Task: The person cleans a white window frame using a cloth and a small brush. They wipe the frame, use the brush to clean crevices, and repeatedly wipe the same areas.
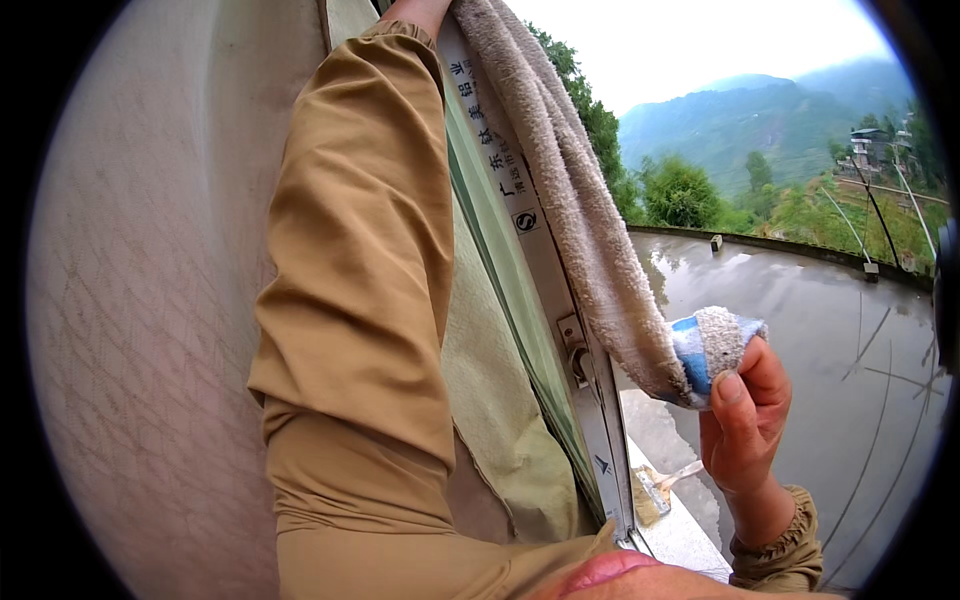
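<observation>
A long, soiled terry towel (581,195) hangs down along the outer side of an aluminium window frame (536,247). My right hand (750,427) pinches its lower end between thumb and fingers, where a blue and white patterned part (691,349) shows. My left arm, in a tan sleeve (360,247), reaches up past the frame's inner side. Only the wrist shows at the top edge; the left hand itself is out of view. The frame carries printed writing and a metal latch (577,360). Greenish glass (499,247) runs beside it.
A paintbrush (660,487) lies on the white sill (679,529) below my right hand. Pale green fabric (495,405) hangs inside the glass, and a patterned light surface (150,315) fills the left. Outside is a wet concrete terrace (795,337) with a low edge.
</observation>
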`<state>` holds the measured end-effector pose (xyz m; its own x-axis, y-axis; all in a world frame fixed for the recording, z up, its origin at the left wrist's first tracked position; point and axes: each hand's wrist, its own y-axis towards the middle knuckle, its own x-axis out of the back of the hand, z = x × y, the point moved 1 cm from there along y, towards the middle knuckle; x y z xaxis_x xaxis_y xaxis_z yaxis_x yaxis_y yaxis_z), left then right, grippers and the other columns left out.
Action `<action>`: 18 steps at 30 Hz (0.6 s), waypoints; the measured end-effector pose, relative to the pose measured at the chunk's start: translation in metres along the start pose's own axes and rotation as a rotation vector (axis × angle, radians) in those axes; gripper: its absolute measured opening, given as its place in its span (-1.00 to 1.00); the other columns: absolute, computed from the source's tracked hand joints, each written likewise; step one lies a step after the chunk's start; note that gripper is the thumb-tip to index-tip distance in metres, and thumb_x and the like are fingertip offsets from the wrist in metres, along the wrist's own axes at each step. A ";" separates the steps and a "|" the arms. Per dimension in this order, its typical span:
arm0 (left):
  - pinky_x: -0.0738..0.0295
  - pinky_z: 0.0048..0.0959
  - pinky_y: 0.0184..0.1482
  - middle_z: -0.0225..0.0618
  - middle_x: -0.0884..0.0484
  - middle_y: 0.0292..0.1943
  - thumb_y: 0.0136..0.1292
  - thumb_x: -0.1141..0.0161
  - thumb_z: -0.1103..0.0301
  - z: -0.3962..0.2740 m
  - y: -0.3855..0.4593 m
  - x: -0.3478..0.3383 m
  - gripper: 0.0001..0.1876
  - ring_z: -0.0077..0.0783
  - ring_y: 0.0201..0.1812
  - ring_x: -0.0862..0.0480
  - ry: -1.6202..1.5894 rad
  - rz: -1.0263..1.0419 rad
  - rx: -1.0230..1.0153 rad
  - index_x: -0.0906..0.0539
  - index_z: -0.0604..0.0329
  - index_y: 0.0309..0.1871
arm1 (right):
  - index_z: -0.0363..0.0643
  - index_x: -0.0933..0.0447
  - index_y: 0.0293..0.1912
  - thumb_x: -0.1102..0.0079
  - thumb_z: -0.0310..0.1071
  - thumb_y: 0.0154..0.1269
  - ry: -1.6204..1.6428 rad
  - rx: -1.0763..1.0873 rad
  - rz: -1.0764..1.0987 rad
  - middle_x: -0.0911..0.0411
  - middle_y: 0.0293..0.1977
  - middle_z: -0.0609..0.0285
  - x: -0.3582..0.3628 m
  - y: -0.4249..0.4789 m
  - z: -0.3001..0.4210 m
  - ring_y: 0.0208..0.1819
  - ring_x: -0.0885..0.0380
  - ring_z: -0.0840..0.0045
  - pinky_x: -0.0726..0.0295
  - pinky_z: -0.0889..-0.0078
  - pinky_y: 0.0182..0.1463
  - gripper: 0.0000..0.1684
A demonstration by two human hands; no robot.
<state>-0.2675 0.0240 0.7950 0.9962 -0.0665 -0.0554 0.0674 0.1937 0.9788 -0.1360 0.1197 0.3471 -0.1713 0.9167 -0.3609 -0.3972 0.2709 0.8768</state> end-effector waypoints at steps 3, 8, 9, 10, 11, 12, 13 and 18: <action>0.44 -0.06 0.44 -0.21 0.03 0.46 0.11 -0.01 -0.14 0.003 -0.021 0.007 -0.27 -0.19 0.48 0.18 -0.006 0.090 -0.034 -0.34 0.05 0.32 | -0.24 -0.35 -0.27 0.02 -0.37 0.28 0.001 -0.046 -0.016 -0.46 -0.22 0.20 0.013 -0.022 -0.010 -0.18 -0.43 0.65 -0.41 0.53 0.01 -0.87; 0.45 -0.15 0.45 -0.09 0.10 0.46 0.08 -0.03 -0.14 0.004 -0.071 -0.014 -0.10 -0.18 0.48 0.22 -0.051 0.021 -0.068 -0.01 0.08 0.45 | -0.21 -0.36 -0.26 0.00 -0.37 0.27 -0.041 -0.120 -0.054 -0.47 -0.23 0.23 0.041 -0.074 -0.019 -0.18 -0.43 0.64 -0.39 0.51 0.03 -0.88; 0.45 -0.14 0.45 -0.08 0.10 0.46 0.08 -0.04 -0.13 0.002 -0.086 -0.008 -0.10 -0.17 0.48 0.22 -0.049 0.054 -0.108 -0.01 0.07 0.45 | -0.21 -0.36 -0.26 0.00 -0.36 0.28 -0.030 -0.154 -0.074 -0.47 -0.24 0.23 0.047 -0.087 -0.019 -0.18 -0.43 0.64 -0.39 0.50 0.04 -0.88; 0.44 -0.14 0.45 -0.06 0.09 0.45 0.07 -0.04 -0.13 0.003 -0.098 -0.004 -0.09 -0.16 0.48 0.21 -0.034 0.091 -0.150 -0.01 0.07 0.45 | -0.20 -0.35 -0.27 0.00 -0.36 0.28 0.007 -0.166 -0.106 -0.46 -0.24 0.23 0.055 -0.095 -0.019 -0.17 -0.43 0.64 -0.38 0.49 0.05 -0.89; 0.44 -0.13 0.45 -0.05 0.08 0.45 0.07 -0.05 -0.12 0.003 -0.112 0.000 -0.09 -0.15 0.48 0.21 -0.016 0.130 -0.191 -0.01 0.06 0.45 | -0.18 -0.34 -0.29 0.00 -0.35 0.27 0.044 -0.193 -0.162 -0.46 -0.24 0.23 0.061 -0.103 -0.016 -0.17 -0.42 0.64 -0.37 0.51 0.05 -0.88; 0.41 -0.11 0.44 -0.01 0.04 0.44 0.07 -0.04 -0.11 -0.023 -0.137 -0.001 -0.13 -0.11 0.48 0.20 -0.048 0.126 -0.233 -0.06 0.07 0.44 | -0.18 -0.34 -0.29 0.00 -0.34 0.27 -0.022 -0.189 -0.208 -0.45 -0.25 0.23 0.074 -0.108 -0.006 -0.18 -0.41 0.64 -0.36 0.51 0.05 -0.87; 0.40 -0.08 0.44 0.01 -0.01 0.42 0.06 -0.04 -0.13 -0.027 -0.161 0.005 -0.14 -0.09 0.47 0.19 -0.049 0.147 -0.273 -0.12 0.06 0.42 | -0.17 -0.34 -0.29 0.00 -0.33 0.26 -0.018 -0.210 -0.230 -0.44 -0.26 0.24 0.080 -0.115 0.003 -0.18 -0.41 0.65 -0.36 0.51 0.05 -0.87; 0.36 0.01 0.41 0.11 -0.03 0.38 0.03 -0.11 -0.05 -0.029 -0.274 -0.004 -0.18 -0.04 0.45 0.12 -0.045 -0.025 -0.395 -0.18 -0.10 0.41 | -0.17 -0.31 -0.36 -0.01 -0.30 0.23 -0.070 -0.283 -0.380 -0.39 -0.33 0.31 0.111 -0.166 0.026 -0.25 -0.34 0.67 -0.30 0.56 -0.04 -0.84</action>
<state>-0.2885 -0.0008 0.5211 0.9912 -0.1172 -0.0614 0.1165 0.5527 0.8252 -0.0654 0.1846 0.1701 0.0906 0.7884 -0.6084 -0.6512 0.5091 0.5628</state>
